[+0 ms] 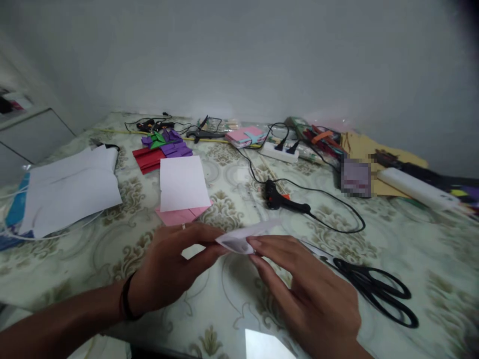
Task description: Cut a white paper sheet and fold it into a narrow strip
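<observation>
A folded piece of white paper (239, 242) is held up over the table between both hands. My left hand (175, 259) pinches its left corner between thumb and fingers. On the other side, my right hand (303, 279) grips the lower right edge with thumb and fingertips. The paper bulges slightly apart between the two grips. Just beyond my left hand lies a flat white sheet (184, 183) on top of pink paper (183, 215). Scissors with black handles (377, 289) rest beside my right hand, which hides part of their blades.
A black glue gun (280, 198) lies ahead, its cord looping right. Behind it are a white power strip (280, 152) and stacked pink papers (245, 136). Red folded paper (148, 158) and purple paper (175, 144) lie back left. Large white sheets (71, 184) cover the far left.
</observation>
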`<state>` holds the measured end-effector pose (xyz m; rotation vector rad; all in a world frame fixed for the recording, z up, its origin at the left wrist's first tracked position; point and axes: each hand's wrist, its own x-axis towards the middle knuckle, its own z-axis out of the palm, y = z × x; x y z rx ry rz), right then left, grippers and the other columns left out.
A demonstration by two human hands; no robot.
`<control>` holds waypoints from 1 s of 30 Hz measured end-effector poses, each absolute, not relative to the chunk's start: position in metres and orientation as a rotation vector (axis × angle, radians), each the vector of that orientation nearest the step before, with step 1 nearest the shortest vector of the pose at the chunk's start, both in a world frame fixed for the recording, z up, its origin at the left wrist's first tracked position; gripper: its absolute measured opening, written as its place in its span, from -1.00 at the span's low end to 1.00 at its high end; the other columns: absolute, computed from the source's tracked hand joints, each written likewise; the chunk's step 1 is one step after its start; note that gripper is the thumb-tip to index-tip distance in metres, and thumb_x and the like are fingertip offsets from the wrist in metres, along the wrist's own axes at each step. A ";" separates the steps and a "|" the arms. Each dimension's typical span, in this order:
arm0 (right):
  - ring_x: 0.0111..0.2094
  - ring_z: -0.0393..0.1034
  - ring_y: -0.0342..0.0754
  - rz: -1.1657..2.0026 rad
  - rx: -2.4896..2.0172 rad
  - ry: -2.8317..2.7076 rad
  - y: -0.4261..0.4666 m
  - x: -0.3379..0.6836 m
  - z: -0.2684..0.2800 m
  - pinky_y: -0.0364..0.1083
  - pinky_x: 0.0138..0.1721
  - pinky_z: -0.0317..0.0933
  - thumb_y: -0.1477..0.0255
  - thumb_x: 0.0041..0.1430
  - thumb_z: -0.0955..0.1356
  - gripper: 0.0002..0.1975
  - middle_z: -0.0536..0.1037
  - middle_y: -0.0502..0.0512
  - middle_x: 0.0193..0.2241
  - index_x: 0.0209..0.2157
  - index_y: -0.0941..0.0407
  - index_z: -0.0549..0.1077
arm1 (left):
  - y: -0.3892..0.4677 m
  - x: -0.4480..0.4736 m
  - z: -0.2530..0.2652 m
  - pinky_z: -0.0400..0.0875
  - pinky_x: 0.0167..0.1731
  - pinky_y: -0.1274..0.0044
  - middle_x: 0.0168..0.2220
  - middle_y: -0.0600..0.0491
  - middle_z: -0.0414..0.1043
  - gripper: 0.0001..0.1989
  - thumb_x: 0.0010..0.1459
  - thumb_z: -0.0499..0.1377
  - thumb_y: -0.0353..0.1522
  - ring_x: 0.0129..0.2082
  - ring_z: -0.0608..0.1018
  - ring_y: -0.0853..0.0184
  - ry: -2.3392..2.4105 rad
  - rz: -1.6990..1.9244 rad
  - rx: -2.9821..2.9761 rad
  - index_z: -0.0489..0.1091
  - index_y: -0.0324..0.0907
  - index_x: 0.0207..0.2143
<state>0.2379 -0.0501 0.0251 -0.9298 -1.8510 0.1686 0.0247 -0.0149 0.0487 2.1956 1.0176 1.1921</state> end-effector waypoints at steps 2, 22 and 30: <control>-0.17 0.60 -0.05 0.162 -0.939 -1.828 -0.048 0.238 0.032 -0.07 -0.08 0.47 0.73 0.24 0.40 -0.69 0.68 0.10 -0.19 -0.06 0.11 0.53 | -0.012 0.028 0.057 0.53 -0.27 0.75 -0.29 0.12 0.72 -0.93 0.29 0.29 -0.44 -0.37 0.70 0.45 0.952 1.218 2.228 0.60 -0.16 -0.21; -0.39 0.61 -0.07 0.362 -1.101 -1.692 0.001 0.246 0.071 -0.18 -0.46 0.47 0.43 0.25 0.47 -0.93 0.69 0.06 -0.34 -0.24 0.09 0.55 | 0.033 0.040 0.096 0.34 -0.48 0.66 -0.43 0.19 0.67 -0.91 0.20 0.33 -0.47 -0.51 0.57 0.47 1.071 1.103 2.294 0.63 -0.14 -0.36; -0.31 0.67 -0.06 0.376 -1.057 -1.844 0.002 0.253 0.076 -0.13 -0.26 0.57 0.49 0.27 0.45 -0.78 0.70 0.06 -0.24 -0.06 0.08 0.46 | 0.034 0.040 0.091 0.30 -0.52 0.68 -0.54 0.19 0.57 -0.87 0.22 0.30 -0.43 -0.57 0.49 0.49 1.071 0.928 2.303 0.57 -0.17 -0.42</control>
